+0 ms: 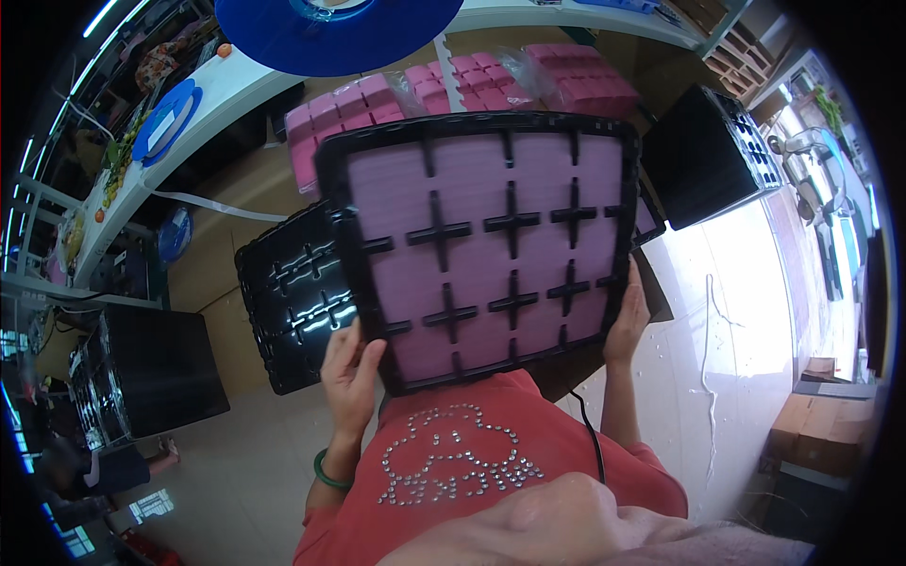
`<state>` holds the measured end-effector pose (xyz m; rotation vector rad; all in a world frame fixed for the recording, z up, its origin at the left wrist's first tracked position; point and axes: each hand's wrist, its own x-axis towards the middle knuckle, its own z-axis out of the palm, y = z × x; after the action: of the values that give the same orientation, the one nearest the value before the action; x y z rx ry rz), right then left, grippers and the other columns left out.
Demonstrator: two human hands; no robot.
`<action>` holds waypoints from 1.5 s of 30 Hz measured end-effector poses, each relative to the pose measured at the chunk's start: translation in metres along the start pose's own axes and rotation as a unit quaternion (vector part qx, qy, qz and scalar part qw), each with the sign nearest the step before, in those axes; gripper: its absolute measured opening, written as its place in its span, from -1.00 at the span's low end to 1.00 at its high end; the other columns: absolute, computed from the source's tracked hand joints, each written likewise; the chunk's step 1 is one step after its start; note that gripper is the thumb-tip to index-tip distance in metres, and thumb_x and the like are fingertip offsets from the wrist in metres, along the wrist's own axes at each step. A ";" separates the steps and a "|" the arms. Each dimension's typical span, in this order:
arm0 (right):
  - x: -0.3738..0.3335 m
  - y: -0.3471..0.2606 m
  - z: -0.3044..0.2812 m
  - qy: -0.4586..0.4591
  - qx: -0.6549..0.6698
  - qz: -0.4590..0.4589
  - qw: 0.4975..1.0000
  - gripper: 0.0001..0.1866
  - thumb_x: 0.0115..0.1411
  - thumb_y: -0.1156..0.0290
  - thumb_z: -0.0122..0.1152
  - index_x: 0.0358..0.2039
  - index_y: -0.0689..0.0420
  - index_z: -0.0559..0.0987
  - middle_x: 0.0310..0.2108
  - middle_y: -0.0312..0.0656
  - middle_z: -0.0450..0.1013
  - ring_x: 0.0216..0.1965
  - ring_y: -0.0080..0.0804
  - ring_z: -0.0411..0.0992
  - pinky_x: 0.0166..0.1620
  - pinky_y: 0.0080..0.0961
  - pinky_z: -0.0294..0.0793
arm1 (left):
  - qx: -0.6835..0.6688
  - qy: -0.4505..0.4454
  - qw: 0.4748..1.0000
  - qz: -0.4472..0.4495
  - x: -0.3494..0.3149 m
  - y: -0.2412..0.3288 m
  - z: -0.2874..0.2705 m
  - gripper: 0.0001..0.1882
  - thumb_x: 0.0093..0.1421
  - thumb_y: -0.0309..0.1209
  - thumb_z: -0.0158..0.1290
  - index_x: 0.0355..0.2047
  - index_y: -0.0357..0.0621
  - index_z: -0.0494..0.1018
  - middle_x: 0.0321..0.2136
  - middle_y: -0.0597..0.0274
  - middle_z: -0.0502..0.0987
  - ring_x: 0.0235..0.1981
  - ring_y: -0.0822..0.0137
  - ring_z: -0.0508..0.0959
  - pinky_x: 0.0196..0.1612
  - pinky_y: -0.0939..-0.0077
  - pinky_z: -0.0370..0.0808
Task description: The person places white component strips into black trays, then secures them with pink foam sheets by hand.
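In front of my red shirt I hold up a black plastic tray (514, 225), tilted toward me, with cross-shaped black dividers. Pink material, foam by its look, fills the compartments (477, 274). My left hand (351, 382) grips the tray's lower left edge, thumb on the near side. At the right edge my right hand (627, 325) holds the rim, its fingers partly hidden behind it. Just left of the held tray lies a glossy black tray (293, 283) with similar cross shapes, partly covered by it. Behind the held tray are rows of pink blocks (363, 104), some with clear plastic film over them.
Stacks of black trays stand at the left (170, 373) and right (698, 156). A large blue disc-shaped reel (330, 38) sits on the white curved shelf (222, 90) ahead. Cardboard boxes (821, 429) rest at the far right. A white strip (710, 377) lies on the floor.
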<state>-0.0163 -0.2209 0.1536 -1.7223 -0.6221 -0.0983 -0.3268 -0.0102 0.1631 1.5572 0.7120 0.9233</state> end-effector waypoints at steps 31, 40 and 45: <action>0.301 0.286 -0.033 -0.171 -0.449 0.146 0.865 -0.16 0.35 -0.27 -0.40 0.38 0.14 0.12 0.41 -0.03 0.04 0.42 -0.01 -0.04 0.36 0.20 -0.11 | 0.163 -0.064 0.983 -0.049 0.131 -0.177 0.321 -0.20 0.25 -0.32 0.14 0.41 -0.07 0.00 -0.18 -0.01 0.21 -0.25 0.07 0.37 -0.09 0.28 0.43; 0.232 0.216 0.009 -0.059 -0.333 -0.063 0.939 -0.37 0.39 -0.04 -0.12 0.31 0.10 0.28 0.31 0.01 0.20 0.34 0.04 0.11 0.33 -0.01 0.07 | 0.104 0.115 0.985 0.078 0.134 -0.124 0.235 -0.28 0.29 -0.26 0.11 0.35 -0.16 0.06 -0.07 0.01 0.23 -0.19 0.16 0.35 -0.02 0.31 0.40; 0.144 0.088 0.100 -0.227 -0.029 -0.105 0.968 -0.68 0.35 0.32 0.11 0.04 0.19 0.56 -0.05 -0.11 0.56 -0.07 -0.39 0.51 0.05 -0.48 0.43 | -0.145 0.164 0.975 -0.043 0.178 -0.147 0.198 -0.56 0.37 -0.21 0.00 0.10 -0.27 0.28 -0.42 0.26 0.40 -0.39 0.38 0.41 -0.18 0.44 0.42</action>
<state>0.1197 -0.0880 0.1061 -1.7422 -1.1491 0.1353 -0.0599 0.0660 0.0390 1.1210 0.8274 1.1772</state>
